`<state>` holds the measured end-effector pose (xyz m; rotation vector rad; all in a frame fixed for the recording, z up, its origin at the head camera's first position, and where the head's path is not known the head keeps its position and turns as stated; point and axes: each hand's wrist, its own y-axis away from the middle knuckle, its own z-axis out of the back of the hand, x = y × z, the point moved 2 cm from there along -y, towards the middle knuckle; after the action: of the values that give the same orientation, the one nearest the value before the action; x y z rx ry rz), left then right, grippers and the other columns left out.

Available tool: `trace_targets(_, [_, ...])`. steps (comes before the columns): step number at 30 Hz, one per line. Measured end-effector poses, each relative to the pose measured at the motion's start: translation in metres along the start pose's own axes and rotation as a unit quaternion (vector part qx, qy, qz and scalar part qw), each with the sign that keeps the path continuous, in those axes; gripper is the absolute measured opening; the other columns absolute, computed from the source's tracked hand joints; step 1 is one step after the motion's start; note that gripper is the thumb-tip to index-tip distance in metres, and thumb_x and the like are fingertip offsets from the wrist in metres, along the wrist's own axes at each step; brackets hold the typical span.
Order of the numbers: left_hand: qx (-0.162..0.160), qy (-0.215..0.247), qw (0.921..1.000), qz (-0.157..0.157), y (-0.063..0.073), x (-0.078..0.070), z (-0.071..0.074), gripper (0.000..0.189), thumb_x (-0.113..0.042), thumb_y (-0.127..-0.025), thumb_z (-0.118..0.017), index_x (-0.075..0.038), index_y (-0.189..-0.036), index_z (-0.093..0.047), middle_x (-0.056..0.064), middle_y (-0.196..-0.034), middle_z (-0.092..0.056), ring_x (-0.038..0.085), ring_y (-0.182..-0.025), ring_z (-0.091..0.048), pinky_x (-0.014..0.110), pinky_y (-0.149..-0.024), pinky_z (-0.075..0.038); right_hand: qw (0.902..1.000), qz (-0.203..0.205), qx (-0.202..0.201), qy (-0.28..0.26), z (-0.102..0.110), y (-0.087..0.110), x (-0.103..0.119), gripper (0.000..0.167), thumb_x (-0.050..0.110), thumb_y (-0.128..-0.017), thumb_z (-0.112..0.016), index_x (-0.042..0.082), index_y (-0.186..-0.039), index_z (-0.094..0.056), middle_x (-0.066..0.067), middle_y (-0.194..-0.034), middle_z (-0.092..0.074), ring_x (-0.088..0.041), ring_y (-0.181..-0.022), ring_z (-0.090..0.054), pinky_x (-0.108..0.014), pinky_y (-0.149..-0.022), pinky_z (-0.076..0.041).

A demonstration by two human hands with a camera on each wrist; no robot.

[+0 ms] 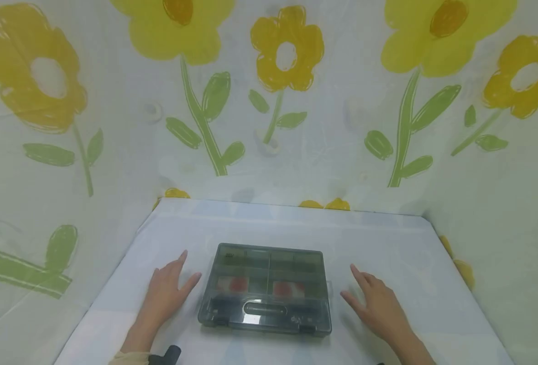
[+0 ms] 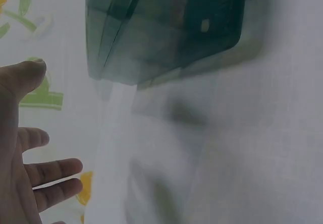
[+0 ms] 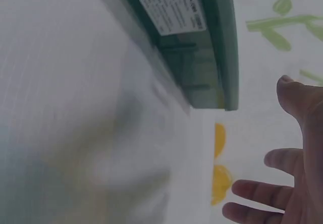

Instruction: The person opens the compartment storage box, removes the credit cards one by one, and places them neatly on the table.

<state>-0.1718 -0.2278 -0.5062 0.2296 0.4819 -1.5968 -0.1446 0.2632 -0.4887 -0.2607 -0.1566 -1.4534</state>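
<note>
A dark translucent green plastic case (image 1: 264, 276) lies closed on the white table, its handle and latches facing me. Through the lid show dividers and two red-and-white patches. My left hand (image 1: 166, 291) hovers left of the case, thumb and fingers spread, apart from it. On the other side my right hand (image 1: 378, 306) is held the same way, fingers extended and holding nothing. In the left wrist view the case's side (image 2: 166, 32) rises beyond the thumb. The right wrist view shows a white printed label (image 3: 174, 11) on the case's other side.
The table (image 1: 369, 233) has a white cover. Behind it and at both sides hang white cloth walls with yellow flowers (image 1: 287, 48) and green leaves. A black strap piece (image 1: 166, 356) sits at my left wrist.
</note>
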Motion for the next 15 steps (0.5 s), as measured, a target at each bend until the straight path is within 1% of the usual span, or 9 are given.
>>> trace_targets(5, [0.002, 0.033, 0.9995, 0.003, 0.005, -0.008, -0.001, 0.071, -0.051, -0.103, -0.054, -0.001, -0.152, -0.042, 0.028, -0.141, -0.054, 0.049, -0.131, -0.048, 0.067, -0.112, -0.034, 0.9995, -0.010, 0.023, -0.019, 0.005, 0.003, 0.011, 0.079, 0.061, -0.099, -0.054, 0.013, -0.159, -0.036, -0.026, -0.140, -0.054, -0.047, -0.121, -0.056, -0.067, -0.099, -0.046])
trace_targets(8, [0.006, 0.052, 0.9986, 0.004, 0.008, -0.011, -0.004, 0.070, -0.054, -0.103, -0.052, -0.004, -0.151, -0.045, 0.025, -0.140, -0.055, 0.046, -0.130, -0.050, 0.064, -0.110, -0.039, 0.9983, -0.012, 0.028, -0.048, 0.006, 0.005, 0.017, 0.077, 0.061, -0.099, -0.055, 0.015, -0.159, -0.037, -0.020, -0.137, -0.057, -0.041, -0.119, -0.059, -0.063, -0.098, -0.049])
trace_targets(12, [0.028, 0.080, 0.9962, 0.022, 0.012, -0.016, -0.009, 0.070, -0.056, -0.102, -0.052, -0.005, -0.150, -0.046, 0.022, -0.145, -0.052, 0.044, -0.134, -0.047, 0.064, -0.112, -0.038, 0.9957, -0.020, 0.033, -0.084, 0.006, 0.008, 0.024, 0.072, 0.060, -0.097, -0.059, 0.019, -0.155, -0.045, -0.008, -0.127, -0.060, -0.026, -0.109, -0.062, -0.051, -0.088, -0.056])
trace_targets(15, [0.035, 0.096, 0.9943, 0.029, 0.017, -0.019, -0.012, 0.069, -0.054, -0.102, -0.054, -0.004, -0.149, -0.046, 0.022, -0.147, -0.051, 0.043, -0.136, -0.047, 0.064, -0.112, -0.038, 0.9937, -0.028, 0.044, -0.099, 0.006, 0.009, 0.031, 0.065, 0.057, -0.096, -0.063, 0.022, -0.150, -0.053, -0.002, -0.121, -0.059, -0.017, -0.100, -0.060, -0.040, -0.079, -0.056])
